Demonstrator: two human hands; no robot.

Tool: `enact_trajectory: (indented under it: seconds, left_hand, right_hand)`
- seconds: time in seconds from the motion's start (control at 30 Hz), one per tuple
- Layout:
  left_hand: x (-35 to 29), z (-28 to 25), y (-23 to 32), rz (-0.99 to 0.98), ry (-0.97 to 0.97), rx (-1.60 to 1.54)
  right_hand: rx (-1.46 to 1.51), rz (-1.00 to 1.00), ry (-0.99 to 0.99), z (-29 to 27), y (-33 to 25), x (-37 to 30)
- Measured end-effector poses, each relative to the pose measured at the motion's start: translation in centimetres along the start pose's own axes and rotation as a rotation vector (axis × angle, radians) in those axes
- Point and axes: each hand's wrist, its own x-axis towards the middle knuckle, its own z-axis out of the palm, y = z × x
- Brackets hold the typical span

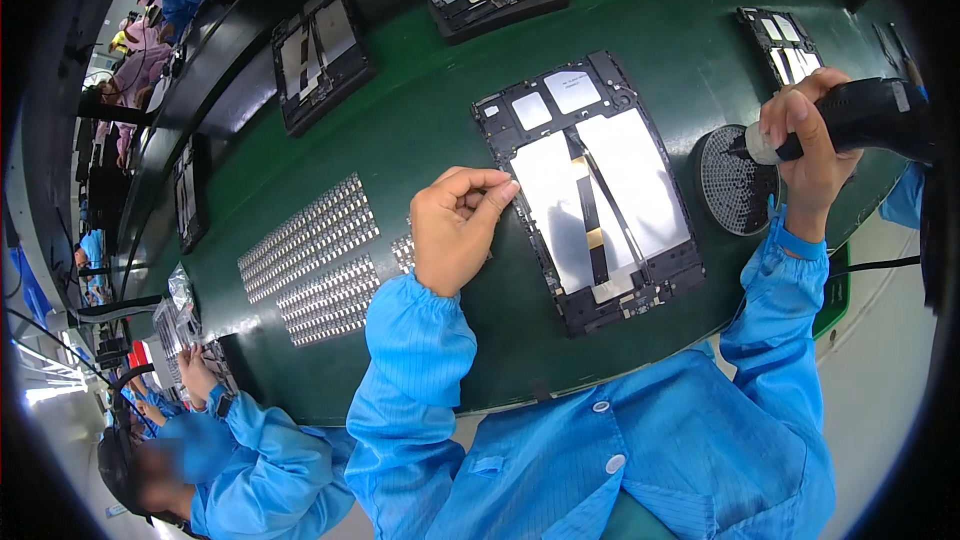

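An opened tablet [630, 175] lies in front of me, its black frame holding silvery white panels and a dark ribbon cable down the middle. At its left edge is my left hand [450, 230], thumb and forefinger pinched together; anything between them is too small to make out. My right hand [815, 155] grips a black electric screwdriver [870, 115] with a whitish collar at the front. The screwdriver's tip points down over a round, grey, perforated tray [715, 195] to the right of the tablet.
Sheets of small metallic parts [310, 235] lie left of the tablet, one partly behind my left hand. More opened tablets [325, 60] lie farther back on the green table [420, 105]. A co-worker in blue [270, 460] handles something at lower left. A green bin [832, 305] stands beyond the table's right edge.
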Motion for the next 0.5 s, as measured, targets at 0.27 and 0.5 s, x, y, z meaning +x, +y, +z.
enact_trajectory:
  seconds: [0.27,0.5]
  left_hand:
    - [0.3,0.0,0.2,-0.084,-0.025,-0.014]
    - [0.5,-0.5,0.8,0.059,-0.006,0.192]
  right_hand:
    - [0.012,0.031,0.01,0.0,-0.2,-0.1]
    - [-0.027,0.044,0.014,-0.1,-0.2,-0.3]
